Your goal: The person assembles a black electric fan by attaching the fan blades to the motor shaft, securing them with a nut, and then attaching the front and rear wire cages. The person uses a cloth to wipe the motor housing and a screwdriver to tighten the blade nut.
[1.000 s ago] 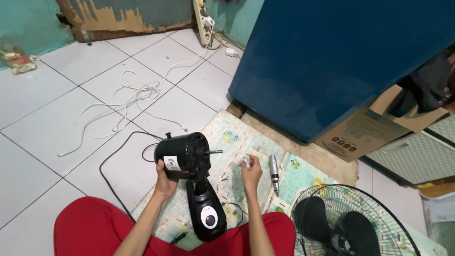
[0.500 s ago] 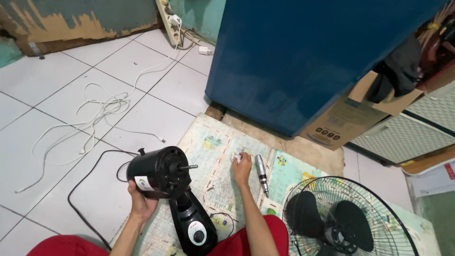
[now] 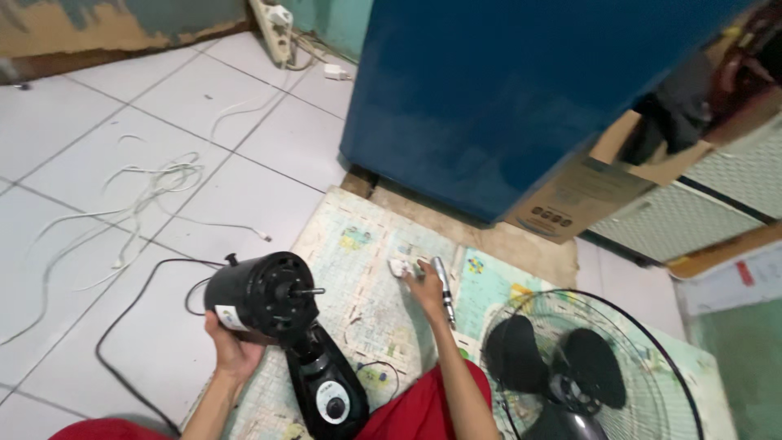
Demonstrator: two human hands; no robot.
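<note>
One black, cylindrical fan motor (image 3: 261, 297)

Glossy black plastic fan motor housing (image 3: 259, 300) — smooth

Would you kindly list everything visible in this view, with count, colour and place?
fan motor housing: one, black, held up at lower left
fan base: one, black with a white dial, bottom centre
screwdriver: one, silver and black, on the mat
small white piece: one, on the mat
mat: one, pale patterned, on the floor
fan grille with blades: one, black, lower right
cabinet: one, blue, upper centre
cardboard box: one, brown, right
white cable: tangled, on the tiles
black cord: one, left
left hand: under the housing
right hand: beside the screwdriver
</note>
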